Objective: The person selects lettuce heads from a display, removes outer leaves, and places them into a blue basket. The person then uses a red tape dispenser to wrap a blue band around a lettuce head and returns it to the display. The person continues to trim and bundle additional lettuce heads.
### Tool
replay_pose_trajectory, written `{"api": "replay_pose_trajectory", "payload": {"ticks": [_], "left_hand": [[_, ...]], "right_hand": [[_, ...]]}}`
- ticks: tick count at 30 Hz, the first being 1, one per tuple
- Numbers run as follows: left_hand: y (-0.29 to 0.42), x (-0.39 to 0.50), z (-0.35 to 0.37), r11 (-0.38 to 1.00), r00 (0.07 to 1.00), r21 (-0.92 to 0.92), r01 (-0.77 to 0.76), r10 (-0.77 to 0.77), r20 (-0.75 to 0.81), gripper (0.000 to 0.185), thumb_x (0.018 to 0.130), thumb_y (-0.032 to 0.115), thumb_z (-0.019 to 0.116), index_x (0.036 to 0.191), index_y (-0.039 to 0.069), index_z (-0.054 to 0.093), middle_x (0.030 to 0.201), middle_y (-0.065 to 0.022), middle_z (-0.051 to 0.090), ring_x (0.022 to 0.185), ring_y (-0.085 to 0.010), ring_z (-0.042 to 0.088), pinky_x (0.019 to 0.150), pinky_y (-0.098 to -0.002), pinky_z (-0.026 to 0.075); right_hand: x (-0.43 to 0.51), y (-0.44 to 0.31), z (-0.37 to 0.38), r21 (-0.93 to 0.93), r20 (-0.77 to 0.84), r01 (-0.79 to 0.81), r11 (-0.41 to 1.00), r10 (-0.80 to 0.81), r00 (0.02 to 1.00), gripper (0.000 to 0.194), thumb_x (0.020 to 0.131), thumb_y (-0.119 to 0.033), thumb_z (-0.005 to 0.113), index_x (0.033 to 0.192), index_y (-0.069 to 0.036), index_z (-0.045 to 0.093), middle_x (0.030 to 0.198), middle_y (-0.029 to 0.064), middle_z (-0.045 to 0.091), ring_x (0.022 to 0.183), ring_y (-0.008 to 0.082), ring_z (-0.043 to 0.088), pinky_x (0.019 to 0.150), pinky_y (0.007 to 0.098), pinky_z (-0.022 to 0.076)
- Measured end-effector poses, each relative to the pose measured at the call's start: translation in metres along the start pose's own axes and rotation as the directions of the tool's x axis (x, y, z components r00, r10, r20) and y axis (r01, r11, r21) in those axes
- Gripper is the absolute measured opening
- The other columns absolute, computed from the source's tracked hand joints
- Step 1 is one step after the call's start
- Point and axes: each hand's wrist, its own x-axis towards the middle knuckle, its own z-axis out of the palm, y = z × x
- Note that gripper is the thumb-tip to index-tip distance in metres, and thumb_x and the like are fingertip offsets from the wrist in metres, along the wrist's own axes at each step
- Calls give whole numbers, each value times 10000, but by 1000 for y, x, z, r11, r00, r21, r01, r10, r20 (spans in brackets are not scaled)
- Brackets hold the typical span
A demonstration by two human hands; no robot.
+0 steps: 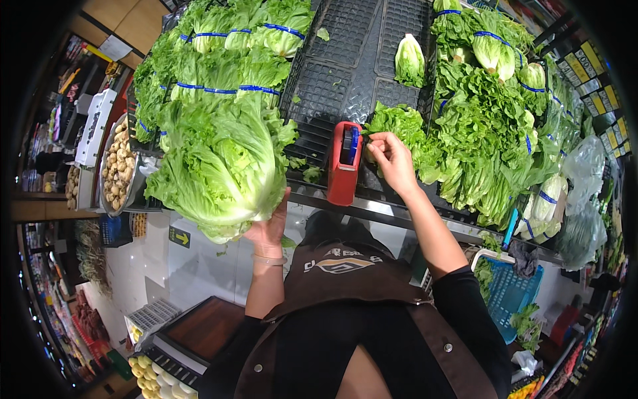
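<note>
My left hand (267, 225) supports a large loose head of green leaf lettuce (224, 169) from below, near its pale stem end. No blue band shows around this head. At the edge of the display stands a red tape dispenser (342, 184) with a roll of blue tape (354, 144) in it. My right hand (395, 158) is just right of the dispenser, thumb and bent fingers close together. Something small and dark green shows at its fingertips, too small to make out. Behind that hand lies unbanded lettuce (396, 119).
Blue-banded lettuces (214, 75) fill the left side of the display. More leafy greens (478, 99) are piled at right. One small lettuce (410, 60) lies on the black crates (334, 35). A bowl of mushrooms (118, 169) stands at left, a blue basket (513, 294) at lower right.
</note>
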Motion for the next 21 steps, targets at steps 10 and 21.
{"api": "replay_pose_trajectory", "payload": {"ticks": [10, 21], "left_hand": [[14, 50, -7, 975, 967, 26, 222, -223, 124, 764, 856, 451, 712, 1499, 150, 429, 1559, -128, 403, 1449, -406, 332, 1168, -670, 255], [41, 81, 3, 948, 951, -87, 307, -304, 52, 779, 862, 490, 678, 1519, 174, 403, 1588, -133, 356, 1471, -411, 287, 1167, -693, 218]], "right_hand": [[3, 16, 52, 105, -180, -223, 969, 239, 954, 440, 940, -169, 719, 1260, -13, 460, 933, 38, 569, 800, 110, 596, 672, 270, 523], [-64, -29, 99, 27, -184, -103, 994, 106, 977, 618, 690, -33, 847, 1163, -62, 450, 1359, 171, 385, 1280, 316, 439, 1048, 406, 402]]}}
